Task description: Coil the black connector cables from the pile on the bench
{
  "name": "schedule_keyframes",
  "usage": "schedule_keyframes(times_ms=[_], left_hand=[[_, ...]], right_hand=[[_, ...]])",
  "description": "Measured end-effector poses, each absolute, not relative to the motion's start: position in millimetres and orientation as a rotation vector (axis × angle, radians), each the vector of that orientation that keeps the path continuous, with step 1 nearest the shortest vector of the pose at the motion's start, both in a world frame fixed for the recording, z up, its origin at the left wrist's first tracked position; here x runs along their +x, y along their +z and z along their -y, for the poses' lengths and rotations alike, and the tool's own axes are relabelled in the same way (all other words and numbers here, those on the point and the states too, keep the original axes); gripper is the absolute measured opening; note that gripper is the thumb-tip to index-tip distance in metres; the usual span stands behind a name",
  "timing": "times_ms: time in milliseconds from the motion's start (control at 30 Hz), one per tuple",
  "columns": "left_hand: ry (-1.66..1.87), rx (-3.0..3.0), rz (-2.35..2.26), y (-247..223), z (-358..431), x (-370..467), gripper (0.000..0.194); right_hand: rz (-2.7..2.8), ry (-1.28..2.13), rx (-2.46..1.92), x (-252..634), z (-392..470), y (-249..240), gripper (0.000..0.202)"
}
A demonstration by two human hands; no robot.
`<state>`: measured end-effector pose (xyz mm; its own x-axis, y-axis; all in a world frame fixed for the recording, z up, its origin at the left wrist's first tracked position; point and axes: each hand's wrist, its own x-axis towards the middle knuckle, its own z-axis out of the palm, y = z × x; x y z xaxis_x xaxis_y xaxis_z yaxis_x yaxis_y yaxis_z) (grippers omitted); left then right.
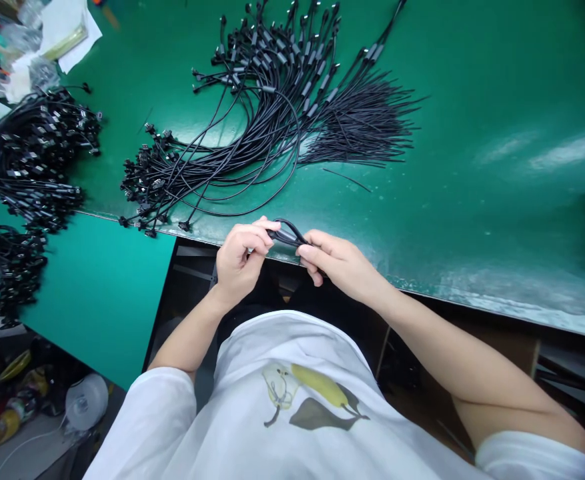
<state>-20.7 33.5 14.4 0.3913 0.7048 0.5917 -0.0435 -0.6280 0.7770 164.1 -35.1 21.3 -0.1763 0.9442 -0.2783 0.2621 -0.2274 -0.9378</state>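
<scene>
A looped black cable [287, 235] is stretched between my two hands, just over the near edge of the green table. My left hand [245, 257] pinches one end of the loop with its fingers curled. The other end is gripped between thumb and fingers of my right hand [335, 260]. Beyond them lies a large spread of black cables [252, 147] with connectors at both ends. To its right sits a fan of thin black ties [367, 123]. One single tie [346, 179] lies apart, nearer to me.
A heap of bundled black cables [37, 153] is at the left, partly over a lower green surface [107, 273]. White paper and plastic bags [67, 30] lie at the far left. The green table's edge [422, 297] runs in front of me.
</scene>
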Motion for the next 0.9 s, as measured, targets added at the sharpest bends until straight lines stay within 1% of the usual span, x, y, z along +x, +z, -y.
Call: schedule_keyframes(times_ms=[100, 200, 400, 600, 900], left_hand=[[1.412, 1.924, -0.613, 7, -31, -17, 0.016], [1.409, 1.967, -0.584, 3, -31, -18, 0.02], [1.429, 1.95, -0.577, 2, -32, -17, 0.022], [1.338, 1.916, -0.583, -1, -29, -16, 0.022], [1.254, 1.986, -0.65, -2, -21, -21, 0.021]], right_hand=[[1.537, 1.345, -1.555, 162, 31, 22, 0.031], [1.619, 1.27, -1.603, 160, 30, 22, 0.031], [1.545, 1.227, -1.593, 154, 32, 19, 0.035], [1.676, 1.08, -1.705, 155, 31, 13, 0.033], [1.848, 0.953, -1.801, 151, 32, 9, 0.033]])
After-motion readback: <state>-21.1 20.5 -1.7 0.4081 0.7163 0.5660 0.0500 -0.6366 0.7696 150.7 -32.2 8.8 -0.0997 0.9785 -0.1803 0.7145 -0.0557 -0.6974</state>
